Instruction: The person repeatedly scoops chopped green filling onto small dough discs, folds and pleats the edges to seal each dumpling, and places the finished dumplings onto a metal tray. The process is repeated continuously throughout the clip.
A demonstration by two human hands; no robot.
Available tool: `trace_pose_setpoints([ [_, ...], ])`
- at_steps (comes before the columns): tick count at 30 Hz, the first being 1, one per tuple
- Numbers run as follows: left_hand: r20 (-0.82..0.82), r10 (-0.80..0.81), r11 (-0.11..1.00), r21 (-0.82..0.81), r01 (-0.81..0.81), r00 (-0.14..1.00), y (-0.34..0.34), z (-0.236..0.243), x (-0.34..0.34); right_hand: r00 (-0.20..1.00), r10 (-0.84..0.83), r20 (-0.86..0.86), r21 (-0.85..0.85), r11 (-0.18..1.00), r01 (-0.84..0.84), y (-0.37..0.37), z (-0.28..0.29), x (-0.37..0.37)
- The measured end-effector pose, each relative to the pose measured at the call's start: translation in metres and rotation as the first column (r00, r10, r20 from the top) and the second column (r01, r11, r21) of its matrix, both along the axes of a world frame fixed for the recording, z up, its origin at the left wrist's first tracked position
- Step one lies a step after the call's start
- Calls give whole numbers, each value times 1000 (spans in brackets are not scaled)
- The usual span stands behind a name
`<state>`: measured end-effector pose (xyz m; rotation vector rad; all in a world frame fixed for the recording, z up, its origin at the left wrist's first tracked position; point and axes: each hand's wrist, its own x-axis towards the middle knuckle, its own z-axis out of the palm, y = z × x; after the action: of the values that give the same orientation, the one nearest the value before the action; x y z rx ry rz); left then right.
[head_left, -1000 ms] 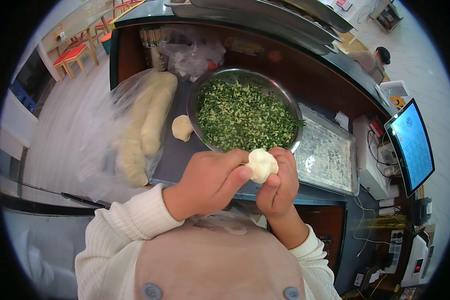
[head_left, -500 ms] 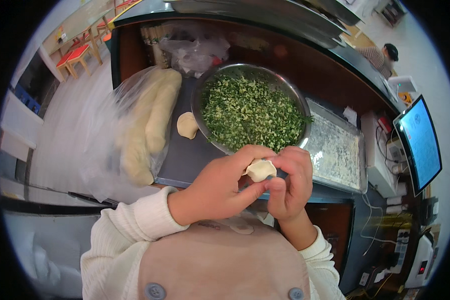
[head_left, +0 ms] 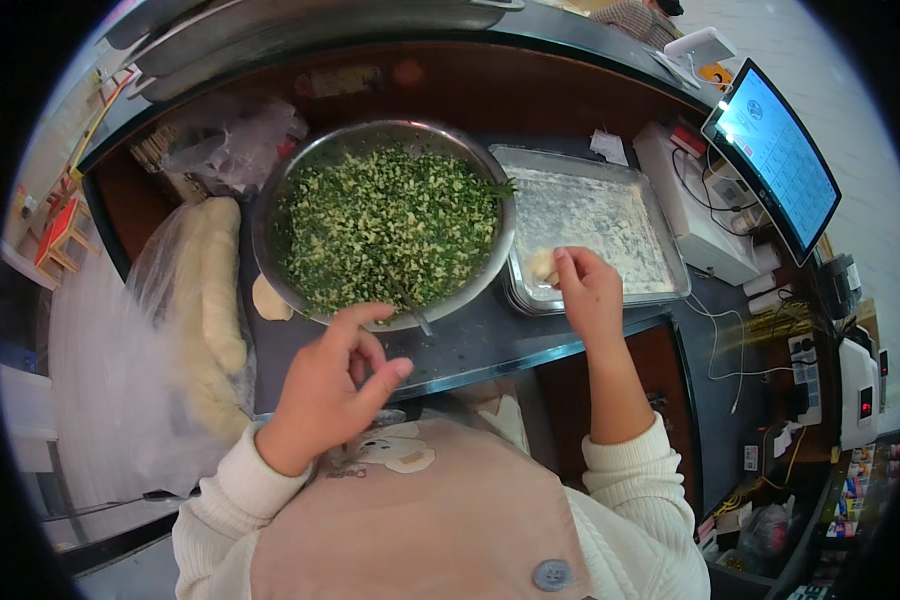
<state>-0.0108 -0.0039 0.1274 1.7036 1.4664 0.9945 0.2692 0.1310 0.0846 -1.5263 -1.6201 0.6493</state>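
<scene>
My right hand (head_left: pixel 591 285) pinches a pale dumpling (head_left: pixel 540 266) at the near left corner of a floured metal tray (head_left: pixel 675 240). Whether the dumpling touches the tray bottom I cannot tell. My left hand (head_left: pixel 332 378) holds nothing, its thumb and fingers apart, just in front of a large steel bowl (head_left: pixel 267 240). Chopped green and pale yellow filling (head_left: pixel 390 220) fills that bowl. A spoon handle (head_left: pixel 415 305) leans out over its near rim. Left of the bowl lies a round dough wrapper (head_left: pixel 270 299), partly under the rim.
Long dough rolls (head_left: pixel 220 290) lie in a clear plastic bag at the left. A crumpled plastic bag (head_left: pixel 235 140) sits behind them. Right of the tray stand a white box (head_left: pixel 685 210) with cables and a tilted monitor (head_left: pixel 778 160). A raised counter edge runs along the back.
Both hands were together around the dumpling before the bowl. They have parted: my right hand carried the dumpling right to the tray, my left opened. The view has turned right.
</scene>
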Motion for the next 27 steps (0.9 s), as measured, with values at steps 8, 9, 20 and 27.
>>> trace_pose_setpoints([
  [8, 272, 331, 933, 51, -357, 904, 3, -52, -34, 918, 51, 393, -8, 999, -52, 25, -53, 18],
  [9, 278, 370, 917, 42, -396, 887, 1, -60, -44, 914, 69, 399, 0, 997, -76, 23, -54, 17],
  [20, -80, 666, 746, 83, -661, 741, 7, -127, -132, 851, 134, 507, 38, 983, -178, 13, -45, 17],
  [27, -438, 586, 810, 311, -496, 682, 42, -130, -111, 837, 179, 517, -19, 980, -198, 16, -47, 20],
])
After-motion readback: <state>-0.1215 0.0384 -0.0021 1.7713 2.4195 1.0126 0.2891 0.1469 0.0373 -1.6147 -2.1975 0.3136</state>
